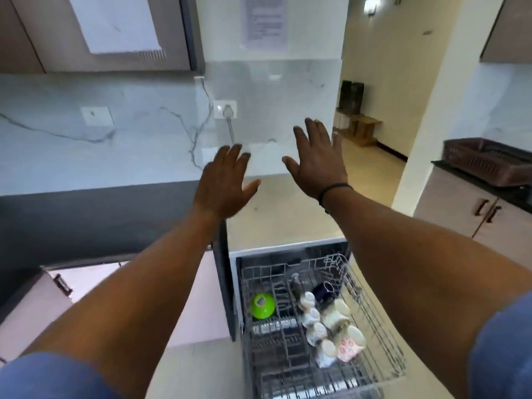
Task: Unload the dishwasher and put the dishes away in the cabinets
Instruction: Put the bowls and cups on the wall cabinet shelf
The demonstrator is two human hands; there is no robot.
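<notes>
A person's left hand and right hand, both flat with fingers spread and holding nothing, reach out above the counter, over the pulled-out dishwasher rack holding mugs and a green bowl.

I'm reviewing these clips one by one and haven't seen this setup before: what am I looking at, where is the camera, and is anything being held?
There is no robot here. One wide-angle camera on a person's head looks forward and down, so both arms reach into the picture. The left hand and right hand are raised above the countertop with fingers spread, holding nothing. Below, the dishwasher rack is pulled out. It holds a green bowl, a dark blue mug and several pale mugs. Nothing has been picked up yet.
</notes>
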